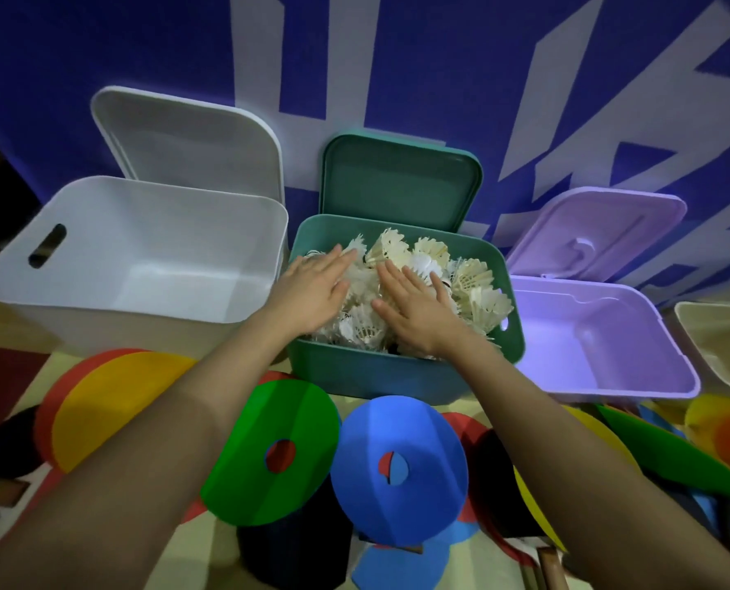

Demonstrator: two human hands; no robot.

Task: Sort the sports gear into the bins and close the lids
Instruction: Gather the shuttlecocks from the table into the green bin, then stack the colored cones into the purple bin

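Blue wall behind; L hand [312, 291] & R hand [418, 308] flat on shuttlecocks [474, 287].

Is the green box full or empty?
Full. White shuttlecocks pile above the green box's rim, and both hands press down on them.

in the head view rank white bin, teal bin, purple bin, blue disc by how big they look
1. white bin
2. teal bin and purple bin, too alike to rank
3. blue disc, though nearest the camera
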